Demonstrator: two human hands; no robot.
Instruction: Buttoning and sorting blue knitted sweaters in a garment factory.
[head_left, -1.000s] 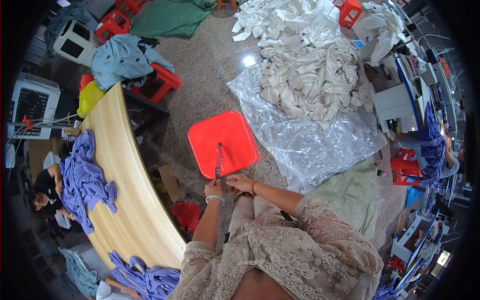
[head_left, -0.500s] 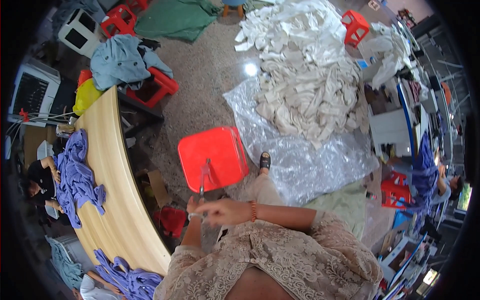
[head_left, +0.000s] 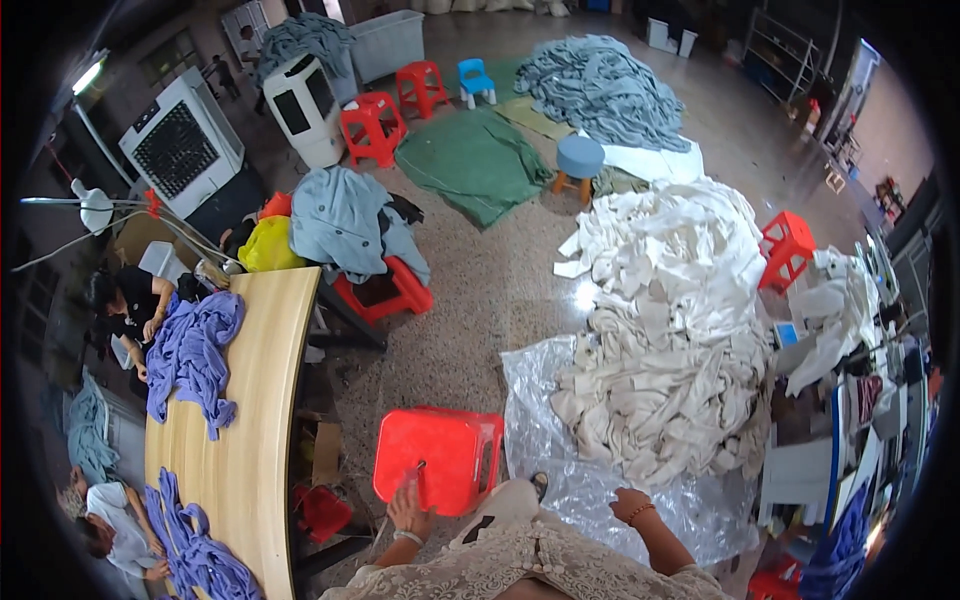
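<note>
My left hand (head_left: 408, 510), with a pale band at the wrist, is closed around what looks like a small pair of scissors (head_left: 421, 482). Its dark narrow end shows against the red plastic stool (head_left: 430, 445); the rest is hidden by the fingers. The stool stands just beyond this hand. My right hand (head_left: 631, 503), wearing a beaded bracelet, hangs out to the right with its fingers curled in and nothing showing in them. It is over the clear plastic sheet (head_left: 530, 400), near a heap of beige cloth (head_left: 660, 400).
A wooden table (head_left: 265, 350) with purple garments (head_left: 195, 350) runs along the left, two people working behind it. White cloth (head_left: 680, 240) is heaped beyond the beige pile. A red stool with grey-blue garments (head_left: 345, 220) stands past the table. Machines and worktops line the right.
My right hand has moved away from my left and out to the right. The view has tilted up, showing more of the room. My left hand keeps the tool.
</note>
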